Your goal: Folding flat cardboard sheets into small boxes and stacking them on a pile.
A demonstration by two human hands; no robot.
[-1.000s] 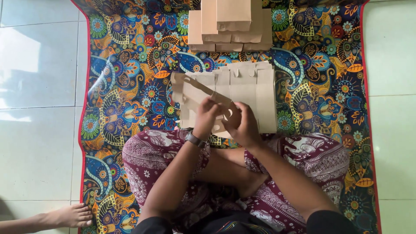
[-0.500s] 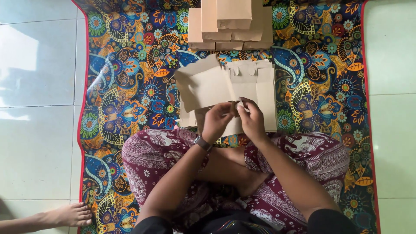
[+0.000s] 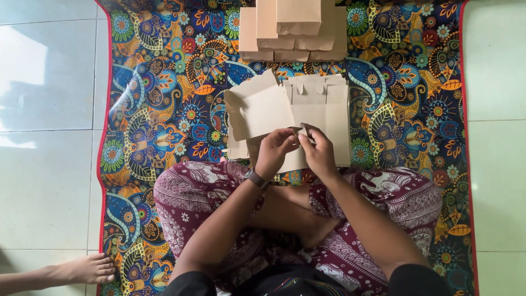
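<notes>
Person seated cross-legged on a patterned mat (image 3: pixel 164 109), glossy, paisley and flower print, red edging; pale floor tiles (image 3: pixel 49 164) around it. Left hand (image 3: pixel 274 149) and right hand (image 3: pixel 318 151) meet close together, fingers pinched on a flap of a flat brown cardboard box blank (image 3: pixel 260 109), matte, creased, with its near panel lifted and tilted to the left. Under it lies a stack of flat blanks (image 3: pixel 331 118), same card, notched tabs along the far edge. Blank sits on the mat just ahead of the knees. Further off, folded boxes (image 3: pixel 293 27), rectangular, stacked in steps. Wristwatch (image 3: pixel 255 178) on left wrist. Another person's bare foot (image 3: pixel 82 269) at lower left on tile.
</notes>
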